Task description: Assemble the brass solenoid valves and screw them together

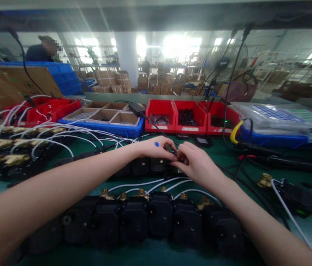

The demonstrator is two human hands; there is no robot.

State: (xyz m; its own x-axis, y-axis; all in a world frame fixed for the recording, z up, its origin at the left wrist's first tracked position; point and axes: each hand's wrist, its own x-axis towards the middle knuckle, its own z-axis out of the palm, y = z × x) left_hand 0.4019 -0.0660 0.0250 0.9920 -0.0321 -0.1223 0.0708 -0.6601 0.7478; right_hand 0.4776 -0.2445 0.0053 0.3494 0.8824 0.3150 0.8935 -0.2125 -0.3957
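My left hand (160, 147), with a round blue mark on its back, reaches over the middle of the bench with thumb and finger pinched together. Close against it, my right hand (193, 159) has its fingers curled in a pinch too. Between the fingertips is a small dark piece, mostly covered, so its kind does not show. Just under and behind the hands stand black boxy housings (140, 166). Nearer to me runs a row of similar black housings (160, 214) with brass fittings (141, 192) and white cables (136, 184).
Red bins (160, 127) and a blue divided tray (103, 130) line the back. More brass-fitted units (17, 159) stand left. On the right lie a black tool with a yellow hook (236, 133) and a single unit (297, 197). A person (41, 50) is beyond the bench.
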